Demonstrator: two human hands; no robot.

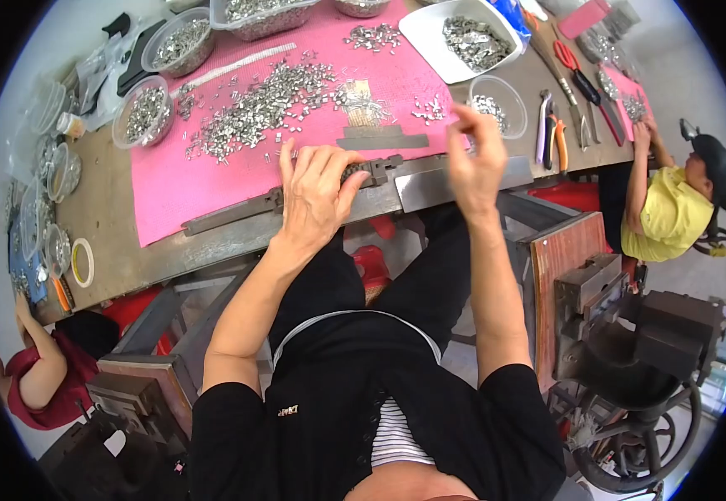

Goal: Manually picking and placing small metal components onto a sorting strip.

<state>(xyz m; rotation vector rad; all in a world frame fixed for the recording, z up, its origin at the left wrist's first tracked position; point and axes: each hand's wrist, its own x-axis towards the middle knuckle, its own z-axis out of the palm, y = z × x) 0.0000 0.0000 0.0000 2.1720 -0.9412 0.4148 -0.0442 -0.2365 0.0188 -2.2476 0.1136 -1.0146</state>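
A long dark metal bar with a notched block [384,167] lies along the near edge of the bench. My left hand [317,184] is over it, fingers bent across its far side and thumb against the notched part, gripping it. Raised to the right is my right hand [477,163], smeared by motion; its fingers look curled, but whether anything is in them I cannot make out. Behind it stands a clear round tub [509,125] holding small silvery metal pieces. A heap of similar pieces [267,104] is spread on the pink mat [163,196].
A flat metal plate [426,189] lies at the bench edge. Beyond are a white tray [417,37] and clear tubs [165,108] of metal pieces. Pliers [544,138] and red-handled scissors [565,55] lie right. Co-workers sit at both sides, one in a yellow shirt [672,213].
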